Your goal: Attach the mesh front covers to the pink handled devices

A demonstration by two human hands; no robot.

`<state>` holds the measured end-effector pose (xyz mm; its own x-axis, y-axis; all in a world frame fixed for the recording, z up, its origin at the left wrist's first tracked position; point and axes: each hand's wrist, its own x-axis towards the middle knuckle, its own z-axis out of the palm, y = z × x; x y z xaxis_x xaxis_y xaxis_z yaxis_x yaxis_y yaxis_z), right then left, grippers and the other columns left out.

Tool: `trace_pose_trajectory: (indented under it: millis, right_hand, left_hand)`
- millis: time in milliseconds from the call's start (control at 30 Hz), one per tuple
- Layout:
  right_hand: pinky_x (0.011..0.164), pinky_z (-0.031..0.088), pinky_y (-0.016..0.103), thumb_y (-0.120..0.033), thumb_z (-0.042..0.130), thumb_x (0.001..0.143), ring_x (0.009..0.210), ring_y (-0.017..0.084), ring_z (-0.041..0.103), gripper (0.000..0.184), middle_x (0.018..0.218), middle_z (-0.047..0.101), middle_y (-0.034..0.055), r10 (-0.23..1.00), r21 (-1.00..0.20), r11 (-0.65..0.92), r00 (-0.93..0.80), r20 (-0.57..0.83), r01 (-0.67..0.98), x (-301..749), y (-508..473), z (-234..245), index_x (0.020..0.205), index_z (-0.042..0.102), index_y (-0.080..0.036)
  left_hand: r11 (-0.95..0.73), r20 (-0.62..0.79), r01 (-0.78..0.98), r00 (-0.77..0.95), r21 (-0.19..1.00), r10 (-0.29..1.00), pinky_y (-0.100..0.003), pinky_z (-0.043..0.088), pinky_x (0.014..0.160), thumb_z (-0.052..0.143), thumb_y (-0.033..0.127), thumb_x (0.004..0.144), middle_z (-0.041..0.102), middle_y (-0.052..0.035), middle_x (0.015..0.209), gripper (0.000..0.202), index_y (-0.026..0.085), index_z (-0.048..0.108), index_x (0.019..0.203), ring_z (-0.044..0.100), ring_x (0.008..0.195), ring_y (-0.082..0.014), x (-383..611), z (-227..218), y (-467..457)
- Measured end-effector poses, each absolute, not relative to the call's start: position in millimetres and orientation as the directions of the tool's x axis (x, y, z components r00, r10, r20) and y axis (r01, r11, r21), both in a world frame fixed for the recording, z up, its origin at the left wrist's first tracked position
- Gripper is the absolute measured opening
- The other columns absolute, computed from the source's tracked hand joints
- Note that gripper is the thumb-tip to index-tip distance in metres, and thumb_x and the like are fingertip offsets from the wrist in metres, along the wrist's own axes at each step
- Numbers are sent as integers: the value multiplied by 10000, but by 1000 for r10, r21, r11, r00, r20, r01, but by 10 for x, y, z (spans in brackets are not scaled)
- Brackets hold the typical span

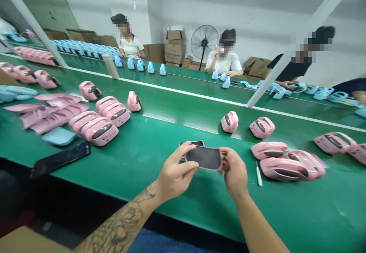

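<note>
Between my two hands, over the green table [137, 173], is a flat rectangular panel [203, 157] with a dark grey face and a thin pink rim. My left hand [175, 171] pinches its left end between thumb and fingers. At the right end, the curled fingers of my right hand [235, 171] close on its edge. Just behind it lies a similar dark, pink-rimmed piece [197, 143], partly covered. A white-handled screwdriver [259, 175] rests on the table right of my right hand, beside several pink plastic housings [286, 169].
More pink housings [103, 131] and pink shell parts [57, 112] lie at left, with a light blue cover [59, 136] and a black phone-like slab [61, 159]. White posts [257, 91] rise from the table. Across it, several people sit near blue housings [140, 65].
</note>
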<state>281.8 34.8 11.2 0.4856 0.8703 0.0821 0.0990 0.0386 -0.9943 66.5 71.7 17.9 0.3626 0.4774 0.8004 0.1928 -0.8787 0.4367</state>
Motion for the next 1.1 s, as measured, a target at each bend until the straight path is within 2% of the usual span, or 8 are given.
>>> trace_pose_trajectory:
  millis: [133, 233, 333, 400, 567, 667, 867, 1100]
  right_hand:
    - [842, 624, 483, -840, 317, 946, 998, 312, 758, 791, 1211, 784, 131, 989, -838, -129, -4, -150, -530, 2549, -45, 196, 1296, 735, -267]
    - [1005, 579, 524, -852, 332, 930, 1203, 342, 715, 810, 1391, 721, 120, 969, -653, -236, -127, -210, -720, 2515, -121, 202, 1330, 723, -267]
    - [1017, 558, 505, -848, 394, 918, 1192, 346, 720, 852, 1467, 664, 171, 937, -560, -338, -217, -274, -756, 2537, -170, 99, 1416, 659, -209]
    - [1008, 555, 474, -826, 455, 915, 1199, 338, 716, 845, 1498, 635, 195, 909, -485, -403, -276, -313, -776, 2537, -223, -33, 1438, 637, -187]
    - [1001, 561, 453, -779, 522, 922, 1211, 330, 709, 748, 1519, 628, 168, 859, -336, -463, -323, -397, -820, 2503, -332, -340, 1383, 696, -217]
    - [1015, 555, 481, -777, 547, 910, 1219, 349, 704, 706, 1480, 664, 156, 863, -312, -434, -292, -412, -845, 2524, -312, -399, 1312, 748, -232]
    - [841, 592, 437, -778, 545, 905, 1048, 327, 764, 742, 1394, 717, 183, 873, -238, -404, -296, -388, -883, 2475, -195, -416, 1285, 762, -178]
    - [1002, 556, 486, -773, 558, 887, 1197, 377, 730, 738, 1437, 692, 173, 860, -246, -435, -319, -399, -866, 2470, -238, -376, 1310, 744, -198]
  left_hand:
    - [-886, 764, 43, 489, 461, 422, -489, 567, 1144, 643, 93, 921, 545, -160, 1557, 237, 212, 708, 1115, 572, 1438, -317, 706, 288, 489]
    - [-879, 747, 5, 525, 476, 408, -496, 554, 1150, 675, 211, 910, 464, -171, 1637, 418, 221, 641, 1326, 559, 1449, -326, 556, 214, 516]
    - [-773, 700, 255, 329, 580, 634, -540, 454, 1226, 623, 276, 931, 544, -140, 1580, 431, 222, 631, 1359, 528, 1474, -317, 279, 81, 1003]
    - [-364, 452, 507, -58, 782, 890, -451, 399, 1270, 609, 266, 948, 592, -110, 1524, 389, 210, 640, 1332, 521, 1475, -265, 109, 13, 1580]
    - [62, 250, 568, -454, 821, 855, -480, 305, 1304, 743, 160, 870, 382, -248, 1641, 767, 77, 413, 1557, 356, 1565, -351, -234, -16, 3063]
    - [222, 174, 526, -601, 821, 780, -547, 498, 1136, 726, 319, 961, 522, -174, 1532, 557, 154, 545, 1461, 554, 1380, -333, -387, 14, 3565]
    - [369, 22, 400, -703, 839, 711, -476, 600, 969, 695, 381, 993, 642, -120, 1353, 422, 175, 618, 1353, 670, 1169, -268, -483, 61, 3957]
    - [320, -66, 366, -564, 874, 823, -473, 603, 963, 671, 388, 1009, 648, -121, 1339, 406, 163, 623, 1344, 675, 1151, -260, -445, -68, 3862]
